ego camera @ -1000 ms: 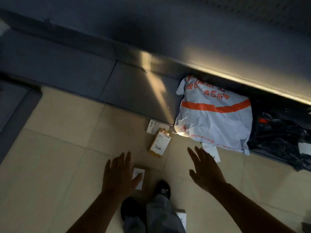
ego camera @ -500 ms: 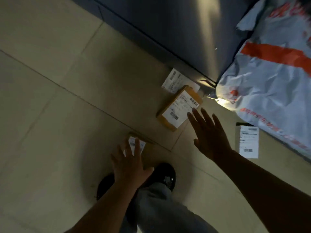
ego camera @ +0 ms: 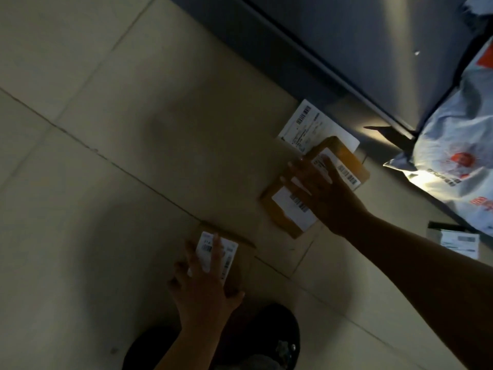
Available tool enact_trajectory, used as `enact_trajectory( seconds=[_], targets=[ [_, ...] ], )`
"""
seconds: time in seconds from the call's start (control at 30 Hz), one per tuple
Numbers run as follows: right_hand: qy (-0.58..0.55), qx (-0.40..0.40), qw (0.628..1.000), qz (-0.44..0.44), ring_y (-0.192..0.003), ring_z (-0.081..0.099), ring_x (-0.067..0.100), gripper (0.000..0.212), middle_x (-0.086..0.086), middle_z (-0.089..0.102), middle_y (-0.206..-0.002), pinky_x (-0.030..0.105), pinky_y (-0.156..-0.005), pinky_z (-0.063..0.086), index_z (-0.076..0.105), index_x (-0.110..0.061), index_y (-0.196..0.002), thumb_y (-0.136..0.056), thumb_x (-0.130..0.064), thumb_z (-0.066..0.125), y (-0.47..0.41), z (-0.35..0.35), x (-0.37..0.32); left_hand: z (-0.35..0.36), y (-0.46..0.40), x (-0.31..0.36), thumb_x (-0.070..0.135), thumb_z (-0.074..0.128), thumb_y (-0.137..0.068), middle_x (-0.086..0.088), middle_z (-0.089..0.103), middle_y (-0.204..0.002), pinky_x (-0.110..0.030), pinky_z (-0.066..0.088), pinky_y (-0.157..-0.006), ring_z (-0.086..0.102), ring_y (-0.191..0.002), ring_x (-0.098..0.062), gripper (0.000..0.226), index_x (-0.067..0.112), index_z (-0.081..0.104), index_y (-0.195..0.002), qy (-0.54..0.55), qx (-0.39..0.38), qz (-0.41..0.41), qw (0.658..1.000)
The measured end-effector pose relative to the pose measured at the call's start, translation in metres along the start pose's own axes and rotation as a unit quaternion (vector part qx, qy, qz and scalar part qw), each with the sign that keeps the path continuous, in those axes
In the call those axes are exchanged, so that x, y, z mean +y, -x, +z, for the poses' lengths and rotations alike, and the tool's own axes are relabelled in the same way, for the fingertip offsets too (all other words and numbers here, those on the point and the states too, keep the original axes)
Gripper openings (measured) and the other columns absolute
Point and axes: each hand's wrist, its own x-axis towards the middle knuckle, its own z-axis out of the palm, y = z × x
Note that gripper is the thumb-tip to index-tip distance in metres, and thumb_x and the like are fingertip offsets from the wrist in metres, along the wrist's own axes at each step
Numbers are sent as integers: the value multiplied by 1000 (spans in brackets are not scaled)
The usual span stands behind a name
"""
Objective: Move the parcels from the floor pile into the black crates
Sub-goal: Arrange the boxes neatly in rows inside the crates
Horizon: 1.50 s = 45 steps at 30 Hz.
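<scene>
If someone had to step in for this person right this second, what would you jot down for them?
Left hand: spread flat on the small box near the shoe; no grip closed yet.
Right hand: fingers spread over the brown box; also not gripped.
A white flat parcel lies partly under the brown box. The big grey bag with orange print sits to the right against the dark base, and another labelled parcel lies below it.
Done: nothing lifted here.
Left: grip both boxes, then carry everything to the black crates, which are out of view.
</scene>
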Motion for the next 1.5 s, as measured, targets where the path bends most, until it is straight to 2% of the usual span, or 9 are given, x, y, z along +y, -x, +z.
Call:
enact_trajectory(
  seconds=[0.17,0.23,0.37,0.53,0.93,1.07,1.23,1.37,1.5],
  targets=[
    [-108,64,992,24,-131,42,43,145,22,48,-139,64,-108,23,5,-18,-150,-38,-46,93,-5,-24,-6,-29,-3,-11,87,52,-56,-23,-13,-155,-53,36,-94,27,-128,-47,129,37,-28,-144,23,19,37,999],
    [-163,68,984,29,-128,41,46,138,25,47,-137,67,-106,25,17,-19,-150,-39,-45,94,9,-47,-9,-53,10,-19,86,58,-50,-24,-4,-155,-57,38,-90,32,-123,-49,131,36,-9,-151,32,47,54,997],
    [-240,93,964,72,-122,46,51,131,32,47,-133,69,-103,23,27,-15,-145,-36,-41,94,62,-119,13,-122,54,-38,81,55,-63,-22,-27,-151,-59,29,-102,16,-134,-49,125,36,-29,-144,8,45,85,995],
    [-286,88,950,86,-123,43,51,122,33,44,-135,67,-104,24,32,-13,-148,-44,-43,90,138,-232,81,-233,131,-67,84,56,-59,-23,-18,-155,-59,31,-99,22,-131,-48,125,37,-20,-148,6,84,104,991],
    [-191,188,963,-14,-128,37,48,123,29,44,-136,62,-109,22,29,-14,-150,-45,-37,89,289,-564,277,-534,332,-187,78,63,-50,-21,0,-154,-58,37,-94,35,-124,-46,130,36,-9,-150,-67,212,283,933],
    [-182,188,965,-26,-124,41,47,141,29,48,-132,57,-109,18,26,-17,-151,-28,-40,92,313,-650,306,-587,390,-224,79,65,-50,-18,0,-155,-58,35,-98,36,-126,-43,133,37,-14,-149,-55,253,245,934],
    [-155,205,963,-84,-143,16,44,142,23,13,-156,56,-117,11,-25,-30,-147,-58,-60,81,326,-733,294,-608,474,-291,79,51,-62,-18,-5,-159,-56,23,-104,25,-132,-43,114,42,-14,-148,-48,302,162,938],
    [-133,251,951,-120,-140,26,41,139,21,22,-153,51,-115,12,-19,-29,-149,-54,-77,70,334,-812,264,-603,533,-359,80,52,-51,-22,31,-151,-53,42,-86,51,-108,-44,113,34,22,-150,-6,327,34,944],
    [-120,330,925,-149,-127,34,36,127,20,38,-141,53,-112,23,-2,-35,-151,-50,-72,67,342,-873,224,-584,594,-418,86,47,-55,-12,9,-160,-52,29,-99,33,-129,-40,110,42,12,-149,86,344,-122,927]
  ],
)
